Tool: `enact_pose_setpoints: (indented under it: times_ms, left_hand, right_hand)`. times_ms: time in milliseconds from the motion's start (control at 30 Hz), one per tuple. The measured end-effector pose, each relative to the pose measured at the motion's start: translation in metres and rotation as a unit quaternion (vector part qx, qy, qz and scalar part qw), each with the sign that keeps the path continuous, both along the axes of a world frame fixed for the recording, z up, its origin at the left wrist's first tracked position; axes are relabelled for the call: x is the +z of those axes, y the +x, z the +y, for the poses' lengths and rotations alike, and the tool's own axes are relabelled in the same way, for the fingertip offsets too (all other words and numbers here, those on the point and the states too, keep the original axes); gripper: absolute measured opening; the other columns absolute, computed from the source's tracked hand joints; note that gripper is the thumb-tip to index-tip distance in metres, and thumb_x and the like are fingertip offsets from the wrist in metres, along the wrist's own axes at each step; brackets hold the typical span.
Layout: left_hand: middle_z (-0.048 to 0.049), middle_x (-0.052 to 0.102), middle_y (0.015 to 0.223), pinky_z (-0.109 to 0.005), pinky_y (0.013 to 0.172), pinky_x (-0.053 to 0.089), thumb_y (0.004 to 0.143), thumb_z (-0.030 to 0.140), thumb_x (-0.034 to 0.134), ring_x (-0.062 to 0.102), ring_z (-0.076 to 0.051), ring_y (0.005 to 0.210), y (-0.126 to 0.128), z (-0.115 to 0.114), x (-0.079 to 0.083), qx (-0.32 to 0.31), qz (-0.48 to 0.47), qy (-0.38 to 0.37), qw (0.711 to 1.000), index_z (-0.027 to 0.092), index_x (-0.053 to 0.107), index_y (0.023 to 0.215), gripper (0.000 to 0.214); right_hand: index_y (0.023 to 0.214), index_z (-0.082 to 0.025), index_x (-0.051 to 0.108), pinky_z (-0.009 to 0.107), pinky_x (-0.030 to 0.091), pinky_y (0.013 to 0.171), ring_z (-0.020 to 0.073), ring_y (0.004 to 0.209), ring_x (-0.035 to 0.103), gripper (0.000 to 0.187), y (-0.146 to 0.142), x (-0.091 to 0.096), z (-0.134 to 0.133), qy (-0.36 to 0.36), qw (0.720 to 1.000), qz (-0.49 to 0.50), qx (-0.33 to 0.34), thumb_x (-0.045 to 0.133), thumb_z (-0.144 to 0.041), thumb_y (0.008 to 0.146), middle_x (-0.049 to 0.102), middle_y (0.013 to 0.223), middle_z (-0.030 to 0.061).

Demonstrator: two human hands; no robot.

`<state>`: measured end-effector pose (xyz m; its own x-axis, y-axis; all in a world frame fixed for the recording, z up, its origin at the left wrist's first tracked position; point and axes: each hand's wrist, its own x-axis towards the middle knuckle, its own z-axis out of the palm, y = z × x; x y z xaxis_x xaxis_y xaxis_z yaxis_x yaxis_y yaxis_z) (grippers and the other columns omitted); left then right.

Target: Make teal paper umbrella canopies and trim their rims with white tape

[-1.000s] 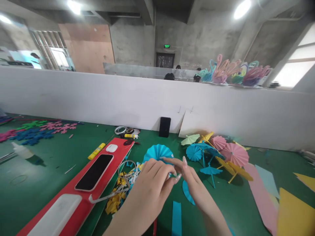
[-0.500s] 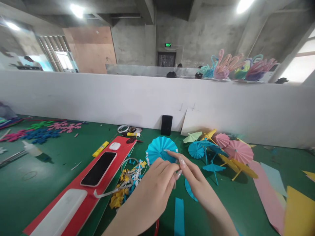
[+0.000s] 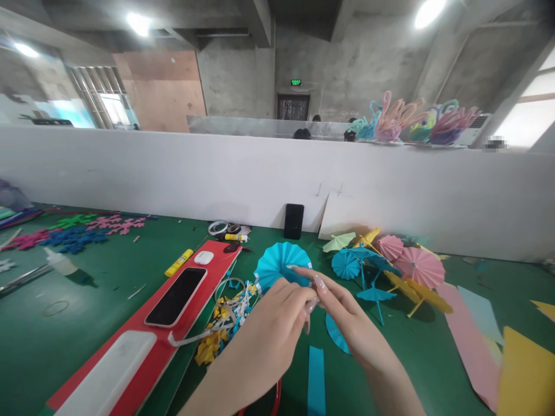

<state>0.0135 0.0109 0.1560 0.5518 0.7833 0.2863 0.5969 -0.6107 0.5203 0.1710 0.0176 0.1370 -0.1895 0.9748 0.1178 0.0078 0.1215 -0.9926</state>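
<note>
Overall, largest items first. Bare grey concrete wall at the back of the room; ceiling lights on. Long white partition crosses the view in front of it. Green table carries everything in reach.

Left on table: long red flat board, set diagonally. Right: large yellow paper sheet, partly out of view. Nearer the middle, just right of the hands: cluster of small pleated paper umbrellas in blue, pink, yellow and pale green.

Left hand and right hand meet at mid-table. Bright blue pleated paper disc lies directly beyond the left hand, which covers its lower edge; face tilted toward the viewer, round, so no long axis; pleats radiate from the centre. Left hand is nearer; right index finger reaches across from the right to over the disc's middle, contact unclear.

Flat blue paper strip below, long axis pointing away from the viewer.

Left fingers: curled in, tips against the right fingers; whatever they grip is hidden. Right fingers: index extended, thumb close to left fingertips; hold, if any, cannot be told.
</note>
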Motion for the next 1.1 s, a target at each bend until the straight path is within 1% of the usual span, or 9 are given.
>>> enact_pose_setpoints:
  times_ms: [200,267,400,533,600,700,800,900,1100]
  left_hand:
    - [0.0008,0.048,0.079,-0.030,0.063,0.036,0.096,0.016,0.024,0.044,-0.016,0.073,-0.002,-0.001,0.000,-0.002,0.011,-0.014,1.000,0.022,0.048,0.092,0.025]
    - [0.0004,0.049,0.081,-0.030,0.065,0.037,0.097,0.018,0.024,0.045,-0.016,0.075,-0.004,-0.001,0.000,0.000,-0.006,-0.028,1.000,0.023,0.048,0.092,0.025]
    - [0.0012,0.050,0.082,-0.029,0.068,0.037,0.098,0.026,0.025,0.048,-0.016,0.078,-0.008,0.000,0.003,0.004,-0.077,-0.101,0.992,0.025,0.049,0.094,0.025]
    - [0.0024,0.051,0.075,-0.026,0.066,0.037,0.098,0.035,0.029,0.049,-0.012,0.070,-0.012,0.004,0.005,-0.031,-0.162,-0.218,0.962,0.022,0.052,0.089,0.027]
    - [0.0033,0.050,0.069,-0.024,0.058,0.035,0.097,0.038,0.032,0.047,-0.010,0.061,-0.013,0.007,0.003,-0.063,-0.205,-0.293,0.932,0.020,0.051,0.089,0.027]
    - [0.0059,0.047,0.059,-0.021,0.045,0.027,0.094,0.041,0.035,0.036,-0.006,0.044,-0.015,0.014,-0.002,-0.112,-0.254,-0.404,0.871,0.018,0.050,0.096,0.026]
    - [0.0086,0.042,0.050,-0.020,0.039,0.021,0.094,0.037,0.037,0.026,-0.005,0.037,-0.016,0.020,-0.007,-0.136,-0.279,-0.458,0.833,0.017,0.049,0.097,0.024]
    - [0.0100,0.036,0.047,-0.020,0.039,0.019,0.093,0.030,0.038,0.023,-0.005,0.038,-0.015,0.022,-0.008,-0.119,-0.303,-0.461,0.825,0.016,0.051,0.097,0.019]
    - [0.0098,0.035,0.046,-0.021,0.042,0.019,0.094,0.029,0.038,0.023,-0.005,0.041,-0.012,0.022,-0.008,-0.092,-0.291,-0.446,0.841,0.016,0.050,0.086,0.019]
  right_hand:
    - [0.119,-0.029,0.060,0.037,0.044,0.099,0.0244,0.131,0.039,0.039,0.004,0.003,-0.001,0.016,0.999,-0.017,0.025,0.046,-0.050,0.090,0.056,0.132,0.0027]
    - [0.120,-0.029,0.059,0.036,0.045,0.099,0.0235,0.129,0.042,0.038,0.007,0.004,-0.002,0.035,0.999,-0.035,0.022,0.044,-0.049,0.091,0.056,0.132,0.0026]
    - [0.121,-0.029,0.059,0.042,0.040,0.103,0.0238,0.126,0.046,0.035,0.017,0.002,-0.006,0.095,0.986,-0.138,-0.017,0.045,-0.043,0.092,0.056,0.131,0.0034]
    - [0.126,-0.033,0.053,0.041,0.043,0.102,0.0228,0.127,0.045,0.034,0.024,0.000,-0.012,0.203,0.945,-0.257,-0.025,0.045,-0.029,0.093,0.056,0.131,0.0026]
    - [0.130,-0.033,0.048,0.037,0.047,0.098,0.0211,0.123,0.049,0.038,0.024,0.000,-0.015,0.260,0.919,-0.297,-0.024,0.043,-0.022,0.094,0.055,0.132,0.0037]
    - [0.134,-0.031,0.044,0.036,0.050,0.095,0.0210,0.119,0.053,0.044,0.020,0.000,-0.017,0.314,0.881,-0.352,-0.042,0.042,-0.016,0.093,0.055,0.131,0.0049]
    - [0.135,-0.029,0.043,0.039,0.049,0.097,0.0221,0.121,0.051,0.046,0.017,-0.001,-0.017,0.354,0.845,-0.396,-0.060,0.043,-0.013,0.092,0.057,0.130,0.0056]
    - [0.132,-0.024,0.045,0.042,0.049,0.097,0.0222,0.121,0.050,0.046,0.016,-0.003,-0.015,0.390,0.816,-0.420,-0.071,0.042,-0.007,0.090,0.058,0.128,0.0069]
    - [0.118,-0.016,0.056,0.042,0.054,0.086,0.0240,0.110,0.058,0.039,0.014,-0.005,-0.010,0.465,0.765,-0.434,-0.100,0.040,-0.001,0.086,0.066,0.114,0.0106]
